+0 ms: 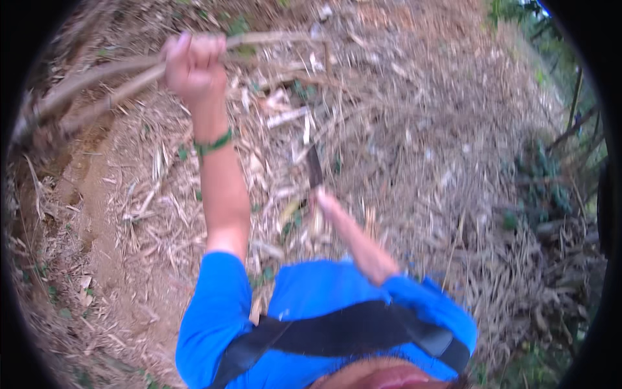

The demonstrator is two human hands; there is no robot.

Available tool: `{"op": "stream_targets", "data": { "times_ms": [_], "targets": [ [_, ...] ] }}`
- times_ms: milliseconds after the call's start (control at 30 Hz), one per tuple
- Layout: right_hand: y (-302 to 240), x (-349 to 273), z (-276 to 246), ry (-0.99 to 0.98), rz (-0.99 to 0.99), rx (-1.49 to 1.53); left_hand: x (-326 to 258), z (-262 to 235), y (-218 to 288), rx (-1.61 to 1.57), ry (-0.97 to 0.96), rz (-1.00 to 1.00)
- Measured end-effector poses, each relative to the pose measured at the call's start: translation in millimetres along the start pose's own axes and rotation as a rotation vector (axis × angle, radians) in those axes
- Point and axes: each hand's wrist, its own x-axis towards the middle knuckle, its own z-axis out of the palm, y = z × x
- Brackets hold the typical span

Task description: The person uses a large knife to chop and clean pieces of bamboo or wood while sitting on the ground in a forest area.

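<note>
My left hand (196,65) is raised at the upper left, with its fingers wrapped round a long, pale wooden branch (137,84). The branch runs from the left edge past my fist toward the upper middle. Another brown branch (91,76) lies close beside it, and I cannot tell whether my fist holds both. Near the middle, my right hand (324,200) is closed on a knife with a dark blade (314,167) that points away from me. The blade stands apart from the branch. Motion blurs the right hand, and the knife's handle is mostly hidden.
Dry wood chips and split strips (259,162) litter the ground. A bare earth edge (91,175) drops away on the left. Dry stalks (492,279) cover the right side, with green plants (544,188) beyond them. A dark strap (343,329) crosses my blue shirt.
</note>
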Motion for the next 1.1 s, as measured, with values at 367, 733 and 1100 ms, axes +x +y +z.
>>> {"op": "stream_targets", "data": {
  "times_ms": [367,733,1100],
  "targets": [
    [-213,-140,18,0.323,-1.061,-0.034,-54,-54,6,0.094,0.272,-0.009],
    [-57,-13,-2,0.382,-0.534,-0.732,-45,-36,-63,0.146,0.625,-0.049],
    [-215,-155,31,0.198,-0.823,-0.199,-55,-101,15,0.01,0.435,-0.02]
  ]
}}
